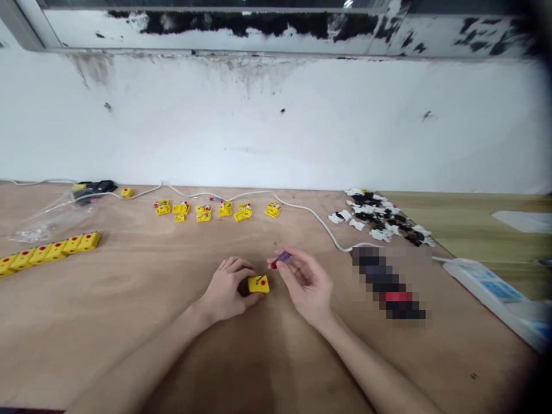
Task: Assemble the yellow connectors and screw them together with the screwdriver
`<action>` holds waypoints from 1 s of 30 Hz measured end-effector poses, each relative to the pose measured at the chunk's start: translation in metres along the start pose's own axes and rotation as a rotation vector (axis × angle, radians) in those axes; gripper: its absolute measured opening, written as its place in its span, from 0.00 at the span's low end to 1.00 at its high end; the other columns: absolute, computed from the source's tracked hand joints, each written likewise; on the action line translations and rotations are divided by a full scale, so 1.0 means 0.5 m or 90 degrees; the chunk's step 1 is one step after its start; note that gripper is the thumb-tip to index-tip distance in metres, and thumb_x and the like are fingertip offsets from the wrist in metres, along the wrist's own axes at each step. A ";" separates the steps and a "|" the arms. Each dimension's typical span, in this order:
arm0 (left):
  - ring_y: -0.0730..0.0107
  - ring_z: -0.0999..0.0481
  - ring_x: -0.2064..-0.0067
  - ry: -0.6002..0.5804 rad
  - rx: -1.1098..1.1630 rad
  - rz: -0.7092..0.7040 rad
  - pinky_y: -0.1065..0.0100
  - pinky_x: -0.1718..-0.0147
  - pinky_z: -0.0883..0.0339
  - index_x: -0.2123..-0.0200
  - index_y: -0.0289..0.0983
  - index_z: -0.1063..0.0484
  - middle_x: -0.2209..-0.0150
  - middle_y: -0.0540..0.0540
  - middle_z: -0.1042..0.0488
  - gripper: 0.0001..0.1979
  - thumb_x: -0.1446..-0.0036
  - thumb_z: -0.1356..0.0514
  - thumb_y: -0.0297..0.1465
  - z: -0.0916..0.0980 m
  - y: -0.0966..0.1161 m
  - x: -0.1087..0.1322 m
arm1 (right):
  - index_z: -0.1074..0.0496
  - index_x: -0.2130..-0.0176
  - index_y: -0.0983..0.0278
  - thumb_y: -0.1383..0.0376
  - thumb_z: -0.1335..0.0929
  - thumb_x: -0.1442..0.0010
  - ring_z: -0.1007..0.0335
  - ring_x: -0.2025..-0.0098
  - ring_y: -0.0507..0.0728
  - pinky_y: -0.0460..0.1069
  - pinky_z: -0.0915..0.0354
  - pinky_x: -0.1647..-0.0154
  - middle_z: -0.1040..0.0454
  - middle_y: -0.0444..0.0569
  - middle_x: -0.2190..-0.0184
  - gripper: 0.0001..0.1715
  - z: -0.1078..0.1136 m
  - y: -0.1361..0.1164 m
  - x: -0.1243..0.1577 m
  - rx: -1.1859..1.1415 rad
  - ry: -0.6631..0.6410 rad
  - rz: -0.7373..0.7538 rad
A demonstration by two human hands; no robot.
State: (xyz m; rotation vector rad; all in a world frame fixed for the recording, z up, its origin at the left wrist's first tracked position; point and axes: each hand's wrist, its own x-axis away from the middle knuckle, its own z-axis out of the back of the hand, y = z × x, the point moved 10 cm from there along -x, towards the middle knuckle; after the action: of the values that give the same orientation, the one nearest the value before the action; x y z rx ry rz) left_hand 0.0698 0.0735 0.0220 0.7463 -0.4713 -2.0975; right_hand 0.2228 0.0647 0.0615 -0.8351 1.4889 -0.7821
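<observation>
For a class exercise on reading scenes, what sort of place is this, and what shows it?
Probably a small hand-assembly workspace: the left hand holds a yellow block, a row of similar yellow blocks lies at the left of the tabletop, and small clusters of yellow parts lie farther back.

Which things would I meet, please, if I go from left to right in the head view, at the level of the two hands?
Row of yellow blocks → left hand → held yellow block → purple-and-red piece → right hand → pixelated dark item → white power strip.
</observation>
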 end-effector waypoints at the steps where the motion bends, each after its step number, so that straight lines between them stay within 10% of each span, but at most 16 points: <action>1: 0.56 0.27 0.52 0.000 0.001 0.000 0.53 0.51 0.32 0.55 0.43 0.23 0.53 0.45 0.23 0.18 0.49 0.30 0.39 0.000 -0.001 0.000 | 0.27 0.48 0.56 0.69 0.31 0.35 0.19 0.58 0.58 0.54 0.21 0.56 0.22 0.51 0.54 0.17 -0.001 0.000 0.000 0.002 -0.001 0.001; 30: 0.56 0.27 0.52 -0.010 -0.005 0.008 0.53 0.51 0.33 0.56 0.43 0.21 0.54 0.46 0.23 0.17 0.49 0.30 0.41 -0.003 -0.005 0.000 | 0.28 0.48 0.59 0.67 0.30 0.35 0.19 0.60 0.58 0.54 0.21 0.56 0.22 0.52 0.55 0.15 -0.004 0.004 0.000 0.035 -0.007 -0.015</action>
State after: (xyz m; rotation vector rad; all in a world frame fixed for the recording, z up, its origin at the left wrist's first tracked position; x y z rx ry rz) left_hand 0.0694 0.0747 0.0193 0.7218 -0.4741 -2.0940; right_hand 0.2209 0.0656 0.0599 -0.8149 1.4433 -0.8307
